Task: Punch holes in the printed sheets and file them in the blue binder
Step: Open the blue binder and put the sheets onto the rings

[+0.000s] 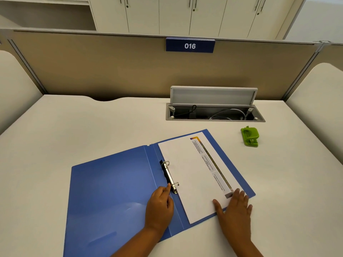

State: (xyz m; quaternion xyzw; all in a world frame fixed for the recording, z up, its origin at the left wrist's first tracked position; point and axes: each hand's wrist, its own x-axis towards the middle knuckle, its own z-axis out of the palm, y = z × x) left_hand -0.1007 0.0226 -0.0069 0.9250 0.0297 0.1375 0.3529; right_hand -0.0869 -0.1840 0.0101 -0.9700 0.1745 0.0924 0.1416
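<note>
The blue binder [111, 186] lies open flat on the white desk. Its metal ring mechanism [169, 176] runs along the spine, and both rings pass through the left edge of the printed sheets [193, 175] on the right cover. My left hand [160, 208] rests on the spine with its fingertips touching the near end of the ring mechanism. Lying flat with spread fingers, my right hand [234, 210] presses on the near right corner of the sheets and the binder's edge. A green hole punch [250, 136] stands alone at the right, apart from both hands.
An open cable hatch [215, 114] with its lid raised is set into the desk behind the binder, with cables inside. A beige partition [111, 71] with a sign reading 016 closes the back. Padded side panels flank the desk left and right.
</note>
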